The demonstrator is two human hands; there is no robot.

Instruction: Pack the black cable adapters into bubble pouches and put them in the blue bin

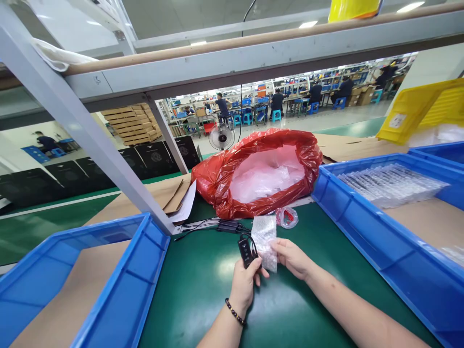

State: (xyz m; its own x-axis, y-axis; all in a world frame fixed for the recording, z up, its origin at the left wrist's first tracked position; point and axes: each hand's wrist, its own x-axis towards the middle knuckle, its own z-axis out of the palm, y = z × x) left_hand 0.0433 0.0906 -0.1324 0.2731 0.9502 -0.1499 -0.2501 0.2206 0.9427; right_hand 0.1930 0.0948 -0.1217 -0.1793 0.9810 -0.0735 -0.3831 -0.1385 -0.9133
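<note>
While one blue tray (134, 275) stands at lower left, the left hand (243, 280) at lower centre has fingers wrapped round one black controller (245, 250), its long axis tilting up-left; just right, one bubble-wrap pouch (264, 232), nearly upright, is pinched by the nearer right hand's (293, 257) fingers; two blue trays (362, 232) stand at right.

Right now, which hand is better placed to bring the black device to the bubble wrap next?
Probably the left hand: it holds the black device beside the bubble wrap, whose edge the right hand holds.
</note>
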